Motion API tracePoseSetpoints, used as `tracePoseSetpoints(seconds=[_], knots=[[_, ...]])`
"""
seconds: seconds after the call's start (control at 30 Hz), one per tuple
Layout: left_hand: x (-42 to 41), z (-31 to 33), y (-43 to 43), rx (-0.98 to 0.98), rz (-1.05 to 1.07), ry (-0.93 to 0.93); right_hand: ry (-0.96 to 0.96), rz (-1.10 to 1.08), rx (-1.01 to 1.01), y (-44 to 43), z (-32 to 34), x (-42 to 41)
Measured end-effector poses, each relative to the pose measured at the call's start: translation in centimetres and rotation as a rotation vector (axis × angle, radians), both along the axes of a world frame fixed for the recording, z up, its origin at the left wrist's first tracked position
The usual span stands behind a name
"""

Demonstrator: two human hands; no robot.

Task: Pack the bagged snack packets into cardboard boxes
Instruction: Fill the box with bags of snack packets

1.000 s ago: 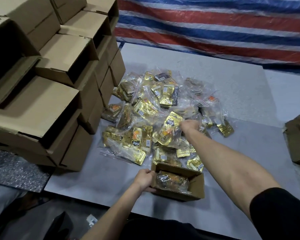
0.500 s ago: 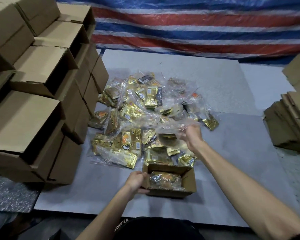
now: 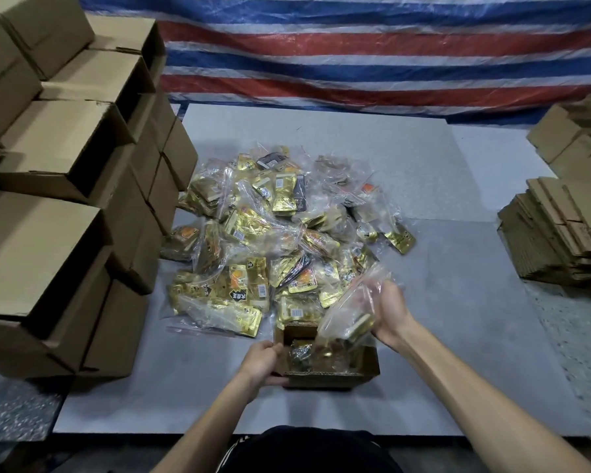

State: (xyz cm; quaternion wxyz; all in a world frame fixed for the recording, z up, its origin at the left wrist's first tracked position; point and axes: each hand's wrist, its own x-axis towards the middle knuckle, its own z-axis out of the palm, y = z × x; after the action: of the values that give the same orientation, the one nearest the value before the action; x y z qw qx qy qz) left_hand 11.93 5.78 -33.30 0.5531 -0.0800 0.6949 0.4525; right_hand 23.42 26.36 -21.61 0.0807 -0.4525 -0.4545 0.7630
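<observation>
— How far along were we?
— On our left stood the stacked boxes point(image 3: 48, 158); we could not tell whether they were filled. Our left hand point(image 3: 260, 361) gripped the left wall of the small open box point(image 3: 331, 379), which held at least one bag.
— And what was left?
— The pile of bagged packets point(image 3: 253, 233) just beyond the box was large, so we judged that most of the work remained. A clear bag point(image 3: 348, 315) hung tilted over the box's rim, not fully in, gripped by our right hand point(image 3: 391, 310). Flat cartons point(image 3: 560, 233) lay at the far right.
</observation>
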Motion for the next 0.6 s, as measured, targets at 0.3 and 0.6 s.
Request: tracePoseSetpoints(seconds=[0.3, 0.6], knots=[[0.1, 0.5, 0.1, 0.014, 0.014, -0.012, -0.248, 0.053, 0.135, -4.6, -5.5, 0.5], [0.4, 1.3, 0.1, 0.023, 0.013, 0.001, -0.427, 0.733, 0.888, -5.4, -4.6, 2.1]])
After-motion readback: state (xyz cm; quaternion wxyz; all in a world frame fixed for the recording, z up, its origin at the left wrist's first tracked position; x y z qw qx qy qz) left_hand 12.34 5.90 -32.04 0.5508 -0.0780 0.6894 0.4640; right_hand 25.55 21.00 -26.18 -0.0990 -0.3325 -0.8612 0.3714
